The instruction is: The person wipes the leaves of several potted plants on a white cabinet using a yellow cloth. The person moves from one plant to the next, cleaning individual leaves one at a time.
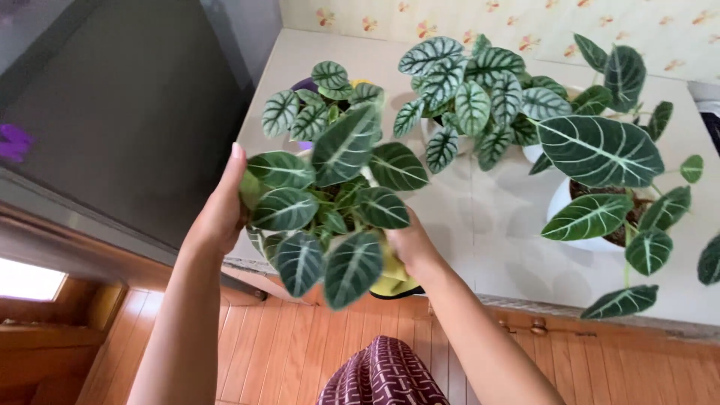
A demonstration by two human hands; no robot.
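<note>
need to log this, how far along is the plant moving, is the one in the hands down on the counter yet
Not down yet. Already standing on the white counter: a small plant, a bushy plant and a white-potted plant. In hand: left hand and right hand hold the yellow-potted plant at the counter's front edge.

Bare tabletop (480, 247) between held plant (330, 210) and white-potted plant (600, 187), leafy plants (472, 97) crowding behind.

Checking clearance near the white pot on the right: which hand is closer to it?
Right. The right hand holds the leafy plant's near side, closer to the white pot; the left hand grips the far side.
</note>
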